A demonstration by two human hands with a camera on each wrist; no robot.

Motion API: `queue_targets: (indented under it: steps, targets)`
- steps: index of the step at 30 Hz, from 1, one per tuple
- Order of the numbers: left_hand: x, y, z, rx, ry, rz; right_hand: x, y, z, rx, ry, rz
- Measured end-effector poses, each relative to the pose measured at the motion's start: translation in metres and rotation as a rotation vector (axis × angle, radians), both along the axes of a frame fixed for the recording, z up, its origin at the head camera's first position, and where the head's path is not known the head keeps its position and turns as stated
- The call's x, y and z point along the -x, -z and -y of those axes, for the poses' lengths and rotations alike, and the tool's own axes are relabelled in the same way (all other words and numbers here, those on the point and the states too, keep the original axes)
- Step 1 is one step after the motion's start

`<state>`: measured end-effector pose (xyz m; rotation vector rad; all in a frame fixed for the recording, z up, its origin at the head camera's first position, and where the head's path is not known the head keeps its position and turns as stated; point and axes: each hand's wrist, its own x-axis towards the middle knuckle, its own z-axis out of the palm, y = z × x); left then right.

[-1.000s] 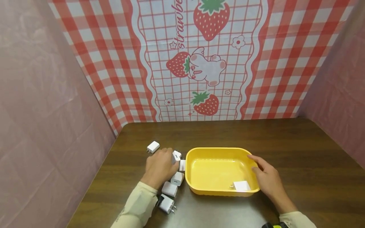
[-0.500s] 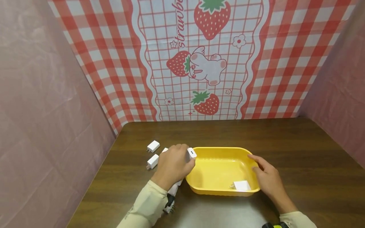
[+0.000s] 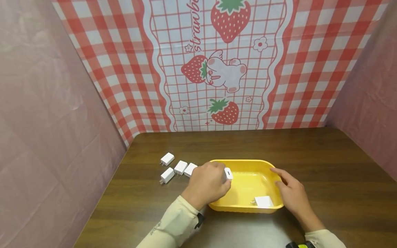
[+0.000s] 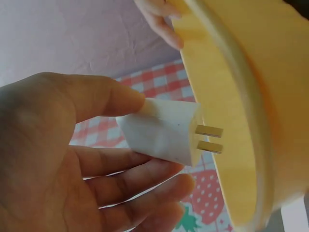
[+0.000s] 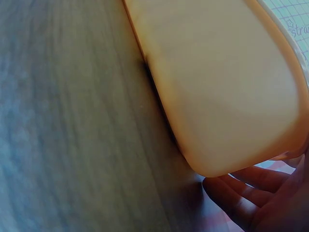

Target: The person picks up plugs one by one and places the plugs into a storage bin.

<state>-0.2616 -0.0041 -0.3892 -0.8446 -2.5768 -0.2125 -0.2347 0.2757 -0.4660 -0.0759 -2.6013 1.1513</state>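
A white charger plug (image 3: 228, 173) is pinched between the thumb and fingers of my left hand (image 3: 207, 182), over the left part of a yellow plastic tray (image 3: 248, 209). In the left wrist view, the two metal prongs of this charger plug (image 4: 159, 130) point toward the tray's rim. My right hand (image 3: 293, 194) holds the tray's right end, fingers about the rim. Inside the tray, near its front right corner, lies another white charger plug (image 3: 263, 202).
Several white charger plugs (image 3: 168, 175) lie on the brown wooden table (image 3: 136, 206) left of the tray. My left hand and forearm block the view of the tray's left end. A red-checked strawberry cloth (image 3: 124, 86) hangs behind the table.
My left hand has picked up a charger plug from the group and carried it rightward over the tray. The right hand and the tray stay almost where they were.
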Motion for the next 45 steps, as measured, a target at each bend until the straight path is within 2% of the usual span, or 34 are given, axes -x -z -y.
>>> queue_targets:
  steps: [5, 12, 19, 23, 29, 45]
  targets:
    - [-0.003, 0.005, -0.013, 0.068, 0.044, -0.004, 0.001, 0.001, -0.001, -0.006, 0.002, -0.005]
    - [-0.004, 0.008, -0.035, 0.194, 0.039, 0.129, 0.003, 0.000, -0.001, -0.006, 0.003, -0.003]
    - [-0.007, 0.015, -0.053, 0.274, 0.037, 0.199, 0.002, 0.001, 0.000, -0.008, 0.000, -0.001]
    - [-0.010, 0.018, -0.057, 0.289, 0.042, 0.195, 0.002, 0.001, 0.001, -0.011, 0.003, 0.002]
    - [-0.012, 0.018, -0.059, 0.303, 0.049, 0.148, 0.003, 0.002, 0.000, -0.010, 0.010, -0.006]
    - [-0.011, 0.021, -0.059, 0.269, 0.069, 0.162, 0.001, 0.001, 0.000, -0.013, 0.010, -0.003]
